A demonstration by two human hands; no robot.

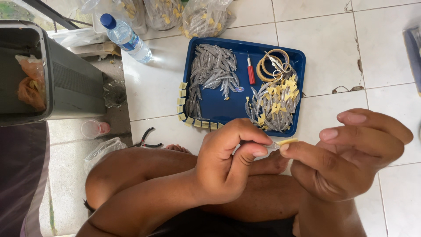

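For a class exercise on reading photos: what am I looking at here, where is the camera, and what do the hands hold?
One picture, from a camera worn on the person's head, looking down at crossed legs on a tiled floor. The left hand and right hand pinch a small silvery fish with a yellow tag between the fingers. Ahead lies a blue tray with a pile of untagged fish, a pile of tagged fish, a red-handled tool and tape rolls. Nearby: a water bottle, pliers, a grey bin.
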